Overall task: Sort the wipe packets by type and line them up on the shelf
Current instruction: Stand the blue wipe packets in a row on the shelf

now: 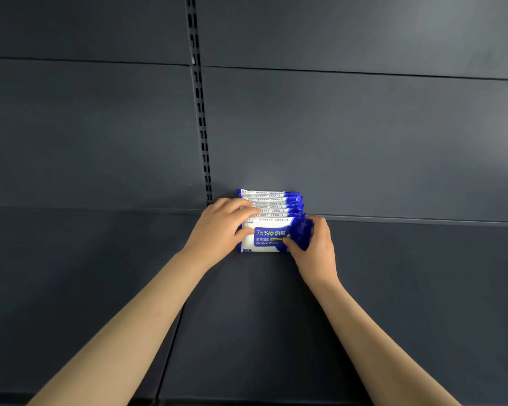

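1. Shelf: I read a dark grey shelf with a dark back panel behind it. A slotted upright runs down the panel to the shelf, just left of the work area. A seam crosses the shelf deck under the left forearm.
2. Task item, location: the row of packets stands on the shelf, on edge, one behind another. The rearmost one is at or very near the back panel; I cannot tell whether they touch. The row sits just right of the slotted upright.
3. Task item, markings: the front packet faces me. It is white with blue ends and a blue label reading "75%" and "Alcohol Wipes". The packets behind it show the same white tops and blue right ends.
4. Left hand: it is at the left end of the row. Its fingers are curled together over the tops of the packets, and its thumb presses the front face of the front packet, so the hand clamps the stack.
5. Right hand: it grips the blue right end of the front packet. Its thumb lies on the front face and its fingers wrap behind that end.
6. Both forearms are bare and reach in from the lower edge of my view.
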`<state>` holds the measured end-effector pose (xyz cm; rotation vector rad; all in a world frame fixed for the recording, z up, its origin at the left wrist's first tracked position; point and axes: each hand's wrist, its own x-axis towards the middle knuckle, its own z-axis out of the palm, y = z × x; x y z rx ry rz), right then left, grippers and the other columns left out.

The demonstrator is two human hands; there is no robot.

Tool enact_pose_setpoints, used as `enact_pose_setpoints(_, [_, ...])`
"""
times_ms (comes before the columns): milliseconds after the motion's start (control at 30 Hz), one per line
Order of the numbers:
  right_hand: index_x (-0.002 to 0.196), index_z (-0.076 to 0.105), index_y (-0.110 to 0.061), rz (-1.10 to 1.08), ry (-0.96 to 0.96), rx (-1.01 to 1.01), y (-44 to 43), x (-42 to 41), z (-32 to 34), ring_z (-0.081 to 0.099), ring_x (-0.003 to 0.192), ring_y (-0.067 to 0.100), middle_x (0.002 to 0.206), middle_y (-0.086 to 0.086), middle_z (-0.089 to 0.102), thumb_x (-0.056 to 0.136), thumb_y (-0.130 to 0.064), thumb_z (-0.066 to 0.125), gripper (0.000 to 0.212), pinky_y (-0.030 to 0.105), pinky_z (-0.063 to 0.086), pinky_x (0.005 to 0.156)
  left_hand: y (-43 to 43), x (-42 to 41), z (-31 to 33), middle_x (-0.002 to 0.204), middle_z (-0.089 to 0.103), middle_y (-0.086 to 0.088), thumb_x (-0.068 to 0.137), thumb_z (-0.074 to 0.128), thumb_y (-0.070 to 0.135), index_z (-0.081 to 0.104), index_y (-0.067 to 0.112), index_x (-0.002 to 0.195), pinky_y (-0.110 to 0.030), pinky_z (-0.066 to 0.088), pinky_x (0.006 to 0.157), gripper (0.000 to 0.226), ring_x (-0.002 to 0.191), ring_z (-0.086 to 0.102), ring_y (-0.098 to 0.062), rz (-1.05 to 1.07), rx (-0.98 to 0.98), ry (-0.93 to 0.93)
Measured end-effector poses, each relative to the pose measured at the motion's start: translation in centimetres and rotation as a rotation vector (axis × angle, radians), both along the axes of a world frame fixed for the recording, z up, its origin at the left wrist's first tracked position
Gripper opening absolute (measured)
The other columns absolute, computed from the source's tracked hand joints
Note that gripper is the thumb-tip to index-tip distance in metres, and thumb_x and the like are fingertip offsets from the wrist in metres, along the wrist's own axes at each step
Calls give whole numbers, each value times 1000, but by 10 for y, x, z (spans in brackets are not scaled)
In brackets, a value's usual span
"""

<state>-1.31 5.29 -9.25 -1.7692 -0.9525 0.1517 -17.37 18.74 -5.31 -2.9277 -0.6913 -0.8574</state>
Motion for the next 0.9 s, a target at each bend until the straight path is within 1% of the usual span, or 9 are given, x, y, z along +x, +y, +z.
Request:
enact_pose_setpoints(133, [116,44,-21,-18,-34,-33,1,-1,0,54,104,13,114,-10,51,84,-18,77,47,27,46,83,2,0,-2,114,69,0,73,85,21,71,17,113,-41,55,79,43,96,65,-27,-4,174,48])
enact_pose_setpoints(233, [121,43,-16,-35,-86,-67,2,-3,1,54,106,15,116,-9,49,85,-22,76,49,27,43,78,3,-2,-7,117,69,-4,73,85,23,70,14,115,-41,56,80,45,99,66,-27,-2,259,70])
enact_pose_setpoints(300, [124,42,-14,-50,-127,-100,1,-6,0,54,109,17,121,-4,51,87,-24,74,50,26,41,76,3,-3,-9,121,68,-5,75,83,23,68,13,119,-41,56,82,47,104,66,-27,4,259,101])
enact_pose_setpoints(400, [130,40,-15,-45,-160,-138,-2,-6,3,52,118,17,130,-2,51,85,-26,76,59,30,47,81,-2,-4,-2,131,62,-4,83,77,23,63,16,127,-43,50,93,47,117,60,-28,17,138,138])
enact_pose_setpoints(500, [137,38,-18,-2,-132,-135,-11,2,12,47,127,18,139,-2,48,82,-25,79,69,34,48,94,-8,-2,9,150,44,3,95,60,28,44,23,145,-41,36,109,53,136,40,-21,48,-87,145])
enact_pose_setpoints(600, [143,40,-21,5,-172,-202,-31,19,30,39,135,20,145,-2,43,86,-27,75,67,32,40,98,-18,4,23,152,41,2,96,58,32,35,22,149,-39,35,108,59,136,39,-22,109,-145,125])
enact_pose_setpoints(700, [141,44,-25,-11,-227,-246,-64,43,54,36,135,21,143,-4,44,86,-30,75,63,31,37,99,-34,21,37,151,41,3,96,57,34,36,21,149,-39,34,107,58,135,39,-25,127,-108,113])
enact_pose_setpoints(800, [139,45,-30,-56,-254,-308,-114,69,78,33,135,20,142,-7,43,84,-33,76,63,31,36,99,-61,53,47,151,41,3,96,57,34,37,20,148,-37,33,107,57,135,39,-25,71,-105,93])
enact_pose_setpoints(900, [137,47,-31,-129,-250,-397,-182,100,93,33,135,20,142,-7,44,82,-34,77,62,35,38,103,-108,96,54,148,45,2,96,58,35,38,21,148,-38,39,102,57,130,45,-27,-40,-150,96])
